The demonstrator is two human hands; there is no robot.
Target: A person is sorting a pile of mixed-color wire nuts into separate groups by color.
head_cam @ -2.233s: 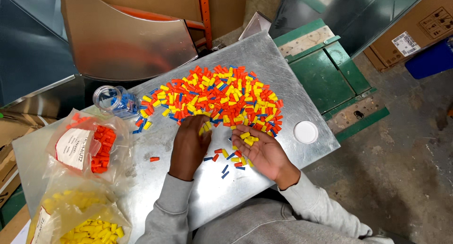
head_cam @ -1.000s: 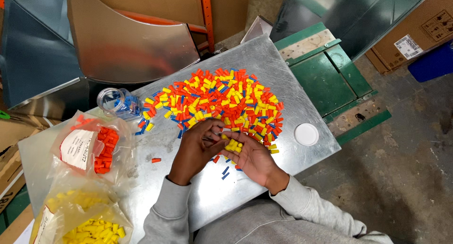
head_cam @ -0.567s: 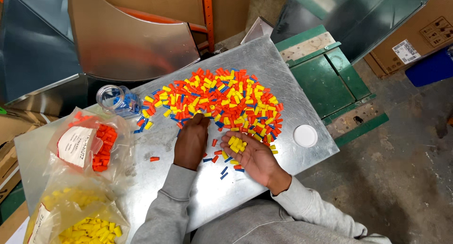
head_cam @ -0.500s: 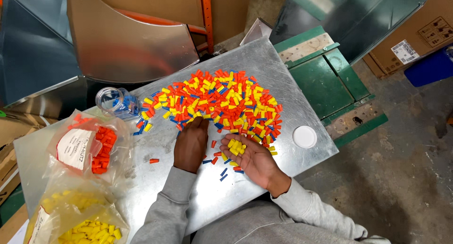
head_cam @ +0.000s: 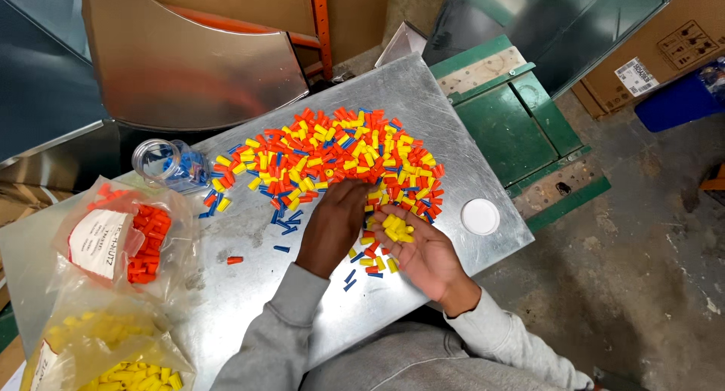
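Yellow caps (head_cam: 396, 228) lay cupped in the open right hand (head_cam: 419, 251); left hand (head_cam: 332, 221) beside, apparently picking from the pile (head_cam: 332, 153)

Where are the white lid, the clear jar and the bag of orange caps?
white lid (head_cam: 480, 216), head view, middle of its top.
clear jar (head_cam: 168, 164), head view, its side wall.
bag of orange caps (head_cam: 148, 241), head view, the orange caps inside.

Left of the metal table (head_cam: 423, 104), a clear bag of orange caps (head_cam: 121, 236) carries a white rectangular label (head_cam: 97, 242). Below it lies a clear bag of yellow caps (head_cam: 106, 346). Far right of the table stands a brown cardboard box (head_cam: 649, 51) with a white label (head_cam: 633, 75).
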